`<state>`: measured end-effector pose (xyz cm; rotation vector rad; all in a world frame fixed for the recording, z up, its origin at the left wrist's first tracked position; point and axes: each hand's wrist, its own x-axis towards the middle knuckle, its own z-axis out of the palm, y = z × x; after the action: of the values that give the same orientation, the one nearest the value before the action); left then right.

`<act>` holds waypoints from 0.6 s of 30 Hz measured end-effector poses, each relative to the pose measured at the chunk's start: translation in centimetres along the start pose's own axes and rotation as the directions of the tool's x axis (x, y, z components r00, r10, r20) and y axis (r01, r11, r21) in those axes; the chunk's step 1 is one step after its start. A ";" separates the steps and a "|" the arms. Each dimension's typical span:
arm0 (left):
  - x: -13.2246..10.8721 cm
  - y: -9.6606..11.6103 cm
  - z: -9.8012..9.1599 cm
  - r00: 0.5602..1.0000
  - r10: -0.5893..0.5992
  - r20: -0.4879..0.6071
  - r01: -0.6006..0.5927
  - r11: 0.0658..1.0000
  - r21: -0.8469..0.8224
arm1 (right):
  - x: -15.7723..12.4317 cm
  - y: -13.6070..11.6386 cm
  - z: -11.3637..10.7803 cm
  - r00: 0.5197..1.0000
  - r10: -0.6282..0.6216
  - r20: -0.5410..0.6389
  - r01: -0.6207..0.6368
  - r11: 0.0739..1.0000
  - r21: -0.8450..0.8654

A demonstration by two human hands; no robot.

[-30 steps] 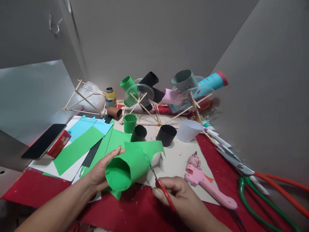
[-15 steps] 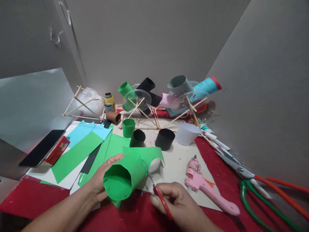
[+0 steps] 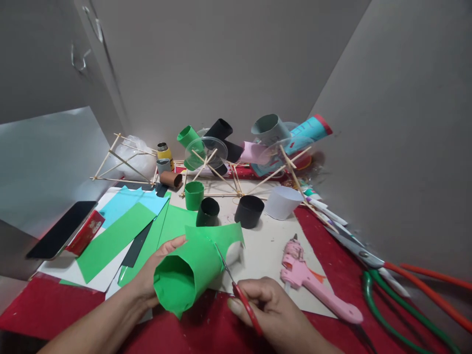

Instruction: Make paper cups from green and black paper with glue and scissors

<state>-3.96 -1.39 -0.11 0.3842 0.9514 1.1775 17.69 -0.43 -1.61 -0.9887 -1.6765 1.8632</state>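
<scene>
My left hand (image 3: 162, 260) is wrapped around the left side of a green paper tube (image 3: 201, 263), partly hidden behind it. The tube's open end faces me, and a loose flap of the same paper sticks out at its far right. In my right hand (image 3: 263, 305) are small scissors (image 3: 240, 297) with a red handle. Their thin metal blade lies against the tube's right side, by the base of the flap. Just beyond the tube stand a dark paper ring (image 3: 208, 212), a black paper ring (image 3: 249, 212) and a green paper cup (image 3: 194, 195).
A pink glue gun (image 3: 319, 287) lies right of my hand, beside large shears (image 3: 363, 254). Green paper strips (image 3: 116, 241) and a phone (image 3: 62, 228) lie at left. Behind, stick frames (image 3: 206, 169) carry clear discs and paper tubes. A white paper ring (image 3: 283, 202) stands at centre right.
The tube's flap has drawn in slightly to the left, and the scissors have stayed against the paper. The whole view has shifted a little; both hands keep their grip.
</scene>
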 end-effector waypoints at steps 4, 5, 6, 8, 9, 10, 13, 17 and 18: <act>0.4 0.0 0.0 0.997 -0.006 0.073 0.003 0.999 0.035 | -0.1 0.5 0.0 1.000 -0.012 0.016 0.012 1.000 -0.018; 0.5 0.0 0.0 0.994 -0.009 0.112 0.002 0.998 0.057 | -0.1 0.5 0.0 1.000 -0.012 0.015 0.012 1.000 -0.025; 0.6 0.0 0.1 0.990 -0.008 0.142 -0.002 0.997 0.074 | -0.2 0.6 0.0 1.000 -0.010 0.016 0.011 1.000 -0.030; 0.7 0.0 0.1 0.987 0.000 0.160 -0.015 0.995 0.094 | -0.2 0.6 0.0 1.000 -0.008 0.019 0.008 0.999 -0.032; 0.7 0.0 0.0 0.987 -0.002 0.162 -0.015 0.995 0.100 | -0.2 0.6 -0.1 1.000 -0.009 0.018 0.010 0.999 -0.032; 0.7 0.0 0.0 0.986 -0.002 0.164 -0.014 0.995 0.100 | -0.2 0.6 -0.1 1.000 -0.015 0.020 0.015 0.999 -0.032; 0.7 -0.1 -0.5 0.987 -0.015 0.161 0.003 0.997 0.075 | -0.3 0.6 -0.2 0.999 -0.038 0.015 0.038 0.999 -0.027; 1.3 -0.2 -1.2 0.987 -0.048 0.155 0.033 0.994 0.103 | -0.2 0.6 -0.3 0.999 -0.038 0.018 0.039 0.999 -0.021; 1.4 -0.2 -1.4 0.989 -0.022 0.143 0.008 0.995 0.096 | -0.2 0.6 -0.2 0.999 -0.035 0.020 0.035 0.999 -0.024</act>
<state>-4.84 -0.48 -1.66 0.5304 0.8848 1.0784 18.09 -0.51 -2.11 -0.9473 -1.7212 1.8399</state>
